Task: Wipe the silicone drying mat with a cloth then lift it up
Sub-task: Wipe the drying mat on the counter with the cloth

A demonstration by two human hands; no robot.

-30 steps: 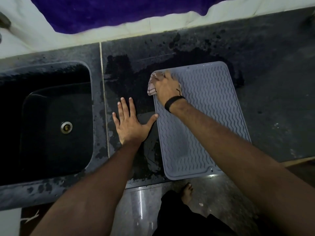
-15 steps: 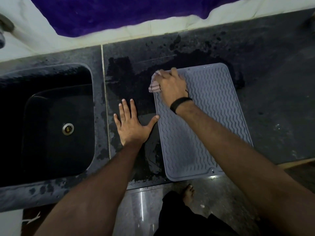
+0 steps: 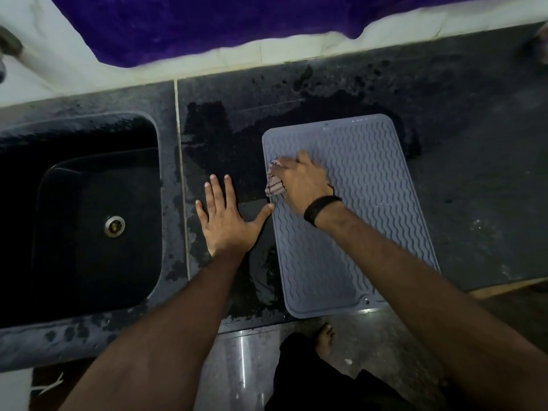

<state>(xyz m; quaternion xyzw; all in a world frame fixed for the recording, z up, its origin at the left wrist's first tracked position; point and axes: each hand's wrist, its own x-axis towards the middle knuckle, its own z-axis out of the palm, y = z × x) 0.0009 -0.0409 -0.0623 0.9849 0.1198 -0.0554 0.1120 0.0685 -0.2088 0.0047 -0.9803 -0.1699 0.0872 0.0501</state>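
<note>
Wiping is under way: the cloth is bunched under the closed right hand at the sink-side edge of the drying mat, which lies flat on the wet tabletop. The left hand is spread flat beside that edge, thumb touching it. Steady overlapping strokes are advised.

A dark, wet-patched stone counter lies under both hands, with a black sink left of them. Beyond them hangs purple fabric on a pale wall; below, the glossy floor reflects dim light.
</note>
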